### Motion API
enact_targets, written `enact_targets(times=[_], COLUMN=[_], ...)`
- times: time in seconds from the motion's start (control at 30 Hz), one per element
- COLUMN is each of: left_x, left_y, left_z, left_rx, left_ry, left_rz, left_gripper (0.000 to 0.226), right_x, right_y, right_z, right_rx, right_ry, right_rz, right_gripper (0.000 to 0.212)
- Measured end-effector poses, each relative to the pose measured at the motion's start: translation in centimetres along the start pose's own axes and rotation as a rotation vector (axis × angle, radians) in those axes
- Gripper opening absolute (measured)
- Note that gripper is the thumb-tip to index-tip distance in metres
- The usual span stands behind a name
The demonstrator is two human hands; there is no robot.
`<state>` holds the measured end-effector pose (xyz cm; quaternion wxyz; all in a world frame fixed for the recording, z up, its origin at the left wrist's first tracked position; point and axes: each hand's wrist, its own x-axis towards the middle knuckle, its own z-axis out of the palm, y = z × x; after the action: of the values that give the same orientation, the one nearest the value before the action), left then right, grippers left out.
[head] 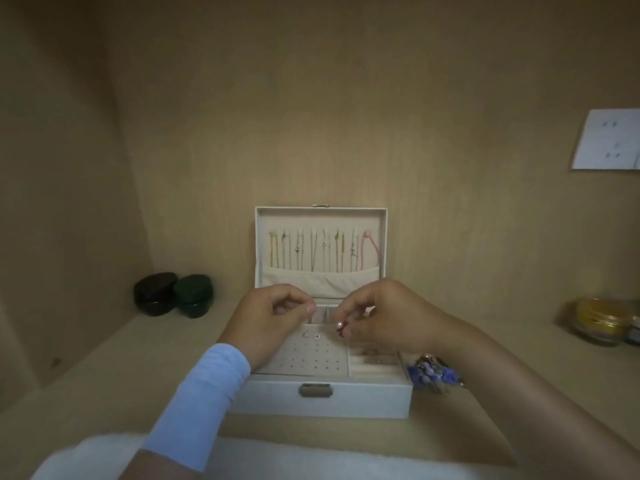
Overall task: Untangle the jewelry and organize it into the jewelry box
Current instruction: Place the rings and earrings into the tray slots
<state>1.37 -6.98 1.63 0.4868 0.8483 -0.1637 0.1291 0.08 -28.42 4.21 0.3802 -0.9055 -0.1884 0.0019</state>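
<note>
Over the open jewelry box point(322, 400), at the middle of the bench's front edge, the right hand point(377, 317) pinched a pearl earring point(340, 324). The left hand point(273, 317) pinched a tiny glinting piece, too small to name. Likely best: hold the post square over a pad point(311, 358) hole, then press gently.

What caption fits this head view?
Right hand pinches a pearl and left hand a tiny piece over the open box.

Single head-worn wide-angle view, forward and down, close above the open jewelry box point(363, 398).
</note>
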Motion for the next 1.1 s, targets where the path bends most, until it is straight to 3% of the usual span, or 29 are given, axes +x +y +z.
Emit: enact_targets(times=[0.2,0.4,0.5,0.63,0.97,1.1], left_x=[-0.2,-0.4,-0.5,-0.7,-1.0,-0.8], left_y=[-1.5,-2.0,-1.8,-1.1,-1.0,-2.2], left_z=[-0.5,-1.0,-1.3,-1.5,-3.6,-4.6], left_rx=[-0.069,-0.095,-0.103,-0.155,-0.154,0.172], left_ry=[-0.001,0.016,0.031,-0.001,-0.105,-0.045], left_rz=[-0.008,0.016,0.002,-0.054,-0.100,-0.094], left_gripper=[0.016,0.020,0.021,0.026,0.023,0.016], right_x=[1.8,2.4,2.4,2.6,3.0,3.2], right_y=[-2.4,-2.6,-2.7,-2.9,-3.1,-3.0], right_z=[1.4,2.1,1.2,2.3,5.0,5.9], right_rx=[-0.084,-0.108,-0.104,0.098,0.073,-0.126], right_ry=[-0.244,-0.311,-0.106,0.131,0.241,0.243], right_rz=[0.086,0.104,0.052,-0.045,-0.100,-0.056], right_gripper=[0.017,0.023,0.018,0.019,0.012,0.006])
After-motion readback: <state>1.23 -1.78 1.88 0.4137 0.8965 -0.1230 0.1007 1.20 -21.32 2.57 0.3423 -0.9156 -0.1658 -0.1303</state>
